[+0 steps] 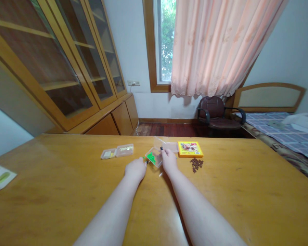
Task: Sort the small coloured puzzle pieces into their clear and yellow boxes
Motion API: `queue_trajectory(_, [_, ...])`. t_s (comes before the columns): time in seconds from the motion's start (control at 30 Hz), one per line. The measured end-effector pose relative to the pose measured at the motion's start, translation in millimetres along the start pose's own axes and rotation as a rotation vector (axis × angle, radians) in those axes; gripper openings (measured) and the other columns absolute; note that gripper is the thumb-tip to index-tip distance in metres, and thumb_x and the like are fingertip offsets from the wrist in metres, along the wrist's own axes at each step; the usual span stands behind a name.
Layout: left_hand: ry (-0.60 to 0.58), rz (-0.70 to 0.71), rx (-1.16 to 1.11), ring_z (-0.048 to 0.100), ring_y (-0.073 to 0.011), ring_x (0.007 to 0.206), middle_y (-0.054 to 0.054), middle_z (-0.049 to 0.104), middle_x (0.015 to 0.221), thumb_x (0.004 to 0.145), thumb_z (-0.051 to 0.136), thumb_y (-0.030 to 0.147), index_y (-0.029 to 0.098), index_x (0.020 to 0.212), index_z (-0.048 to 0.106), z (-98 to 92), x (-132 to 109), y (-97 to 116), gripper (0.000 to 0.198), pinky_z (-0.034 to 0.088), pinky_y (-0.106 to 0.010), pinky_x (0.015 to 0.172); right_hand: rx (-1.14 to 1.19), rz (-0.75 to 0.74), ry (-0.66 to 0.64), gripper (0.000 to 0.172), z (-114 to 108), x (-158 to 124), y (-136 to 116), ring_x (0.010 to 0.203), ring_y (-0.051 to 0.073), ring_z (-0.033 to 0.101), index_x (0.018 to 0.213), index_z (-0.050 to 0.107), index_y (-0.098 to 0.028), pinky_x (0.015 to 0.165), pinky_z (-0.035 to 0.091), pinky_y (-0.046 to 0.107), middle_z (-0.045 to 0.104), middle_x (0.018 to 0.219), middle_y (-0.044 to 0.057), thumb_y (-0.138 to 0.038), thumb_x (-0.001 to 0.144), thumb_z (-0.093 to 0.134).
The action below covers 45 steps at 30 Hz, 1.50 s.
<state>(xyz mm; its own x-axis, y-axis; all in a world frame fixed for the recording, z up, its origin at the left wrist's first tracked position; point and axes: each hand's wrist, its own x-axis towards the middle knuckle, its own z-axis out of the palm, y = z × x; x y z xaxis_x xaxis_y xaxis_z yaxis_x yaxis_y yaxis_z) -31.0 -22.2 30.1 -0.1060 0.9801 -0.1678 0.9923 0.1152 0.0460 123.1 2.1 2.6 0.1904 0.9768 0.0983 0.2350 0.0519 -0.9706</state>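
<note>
At the far left edge of the table a white leaflet with green print lay flat, well apart from everything else. Behind it, along the left wall, stood a wooden cabinet with glass doors. Farther right on the table a clear two-part case rested open with small pale bits inside, near the left hand but apart from it.

The left hand was curled with its knuckles up, fingertips at the near left corner of the small clear box; whether it pinched anything could not be told. That box was about the middle of the table, turned at an angle, with bright green pieces inside. The right hand gripped the box by its right side, fingers closed over the rim, one dark-painted nail showing.

Just behind the right hand a clear lid lay on the table, close beside a flat yellow box with a printed picture on top. Nearer the person than the yellow box sat a little heap of dark brown pieces, near the right hand yet not touching it.

Beyond the table a window showed green leaves, a peach curtain hung to its right, a dark armchair stood below the curtain, and a bed with a checked cover filled the far right.
</note>
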Motion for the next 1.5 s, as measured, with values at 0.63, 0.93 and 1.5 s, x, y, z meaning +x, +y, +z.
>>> queue_trajectory(0.63, [0.018, 0.013, -0.078, 0.064, -0.0284, 0.088, -0.014, 0.068, 0.095, 0.081, 0.036, 0.033, 0.018, 0.088, 0.065, -1.8, 7, 2, 0.033, 0.049, -0.039, 0.074, 0.028, -0.003, 0.014, 0.029, 1, 0, 1, 0.065, 0.017, 0.056, 0.065, 0.057, -0.019, 0.063, 0.038, 0.025, 0.063, 0.067, 0.002, -0.039, 0.078, 0.041])
queue_trajectory(0.93, [0.023, -0.002, -0.097, 0.064, -0.0286, 0.088, -0.016, 0.068, 0.095, 0.085, 0.03, 0.036, 0.015, 0.088, 0.064, -1.8, 9, -1, 0.04, 0.049, -0.038, 0.073, 0.04, 0.005, 0.013, 0.029, -1, -1, -2, 0.067, 0.017, 0.057, 0.068, 0.058, -0.018, 0.064, 0.039, 0.026, 0.064, 0.069, 0.003, -0.04, 0.078, 0.041])
queue_trajectory(1.5, [0.271, 0.202, -0.256, 0.06, -0.0185, 0.086, -0.007, 0.064, 0.092, 0.091, 0.031, 0.031, 0.019, 0.097, 0.055, -18.8, 0, 1, 0.028, 0.043, -0.029, 0.076, -0.089, -0.069, -0.038, 0.03, 0, -3, -3, 0.065, 0.017, 0.054, 0.069, 0.06, -0.018, 0.061, 0.035, 0.025, 0.062, 0.066, 0.002, -0.04, 0.08, 0.042])
